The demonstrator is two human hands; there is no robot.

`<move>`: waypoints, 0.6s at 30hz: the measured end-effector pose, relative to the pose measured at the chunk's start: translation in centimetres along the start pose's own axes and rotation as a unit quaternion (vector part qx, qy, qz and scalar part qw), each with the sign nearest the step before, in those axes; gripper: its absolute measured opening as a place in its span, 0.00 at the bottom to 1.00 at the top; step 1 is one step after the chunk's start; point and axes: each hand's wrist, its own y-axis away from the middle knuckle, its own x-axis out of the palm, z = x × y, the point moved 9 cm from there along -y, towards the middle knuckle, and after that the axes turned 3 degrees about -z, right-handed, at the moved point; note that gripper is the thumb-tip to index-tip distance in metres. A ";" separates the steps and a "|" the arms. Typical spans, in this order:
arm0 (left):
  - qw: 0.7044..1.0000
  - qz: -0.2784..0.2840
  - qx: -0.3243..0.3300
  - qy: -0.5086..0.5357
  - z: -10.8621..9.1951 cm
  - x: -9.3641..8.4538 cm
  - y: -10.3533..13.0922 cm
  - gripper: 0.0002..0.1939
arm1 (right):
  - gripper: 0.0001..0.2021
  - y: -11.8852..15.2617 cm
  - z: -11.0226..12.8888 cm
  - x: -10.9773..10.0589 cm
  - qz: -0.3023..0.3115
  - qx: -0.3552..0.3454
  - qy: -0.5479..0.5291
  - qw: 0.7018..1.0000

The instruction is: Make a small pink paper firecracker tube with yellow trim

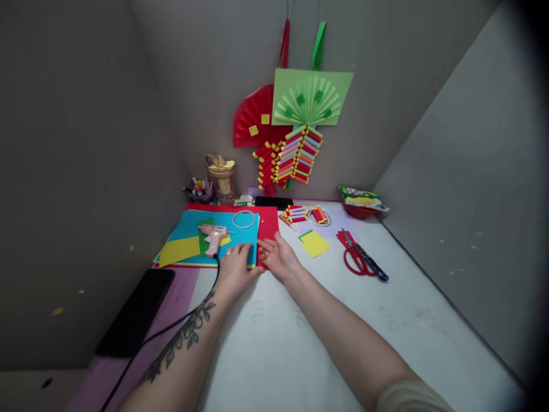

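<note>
My left hand (235, 267) rests palm down on the right part of the blue sheets (189, 226), its fingers apart. Close beside it, my right hand (278, 256) is turned partly palm up, fingers spread at the stack's right edge, over the red sheet (269, 220). Neither hand visibly grips anything. A pink glue gun (213, 237) lies on the blue sheets just beyond my left hand, its black cord running along my left forearm. Near it are a yellow strip (180, 250), a green piece (206, 222) and a white ring (243, 218).
Red scissors (355, 262) and blue-handled scissors (374, 266) lie at right, near yellow paper squares (316, 244). Small paper rolls (295, 214) sit at the back. A black phone-like slab (136, 312) is at left. Red (253, 111) and green fan ornaments (311, 100) hang on the wall.
</note>
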 end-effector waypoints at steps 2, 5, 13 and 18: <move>1.000 -0.004 -0.012 -0.024 0.3 -0.1 0.1 0.33 | 0.24 0.0 -0.1 0.5 0.033 0.033 -0.018 0.999; 0.999 -0.015 -0.015 -0.028 0.2 -0.3 0.1 0.31 | 0.26 0.4 -0.4 1.3 0.076 0.066 -0.011 0.995; 0.992 -0.042 -0.086 -0.079 1.1 -2.4 0.4 0.13 | 0.21 1.2 -0.4 2.3 0.072 -0.012 0.114 0.991; 0.987 -0.085 -0.134 -0.040 3.1 -3.9 0.1 0.11 | 0.17 1.4 0.1 1.0 -0.048 -0.038 0.149 0.987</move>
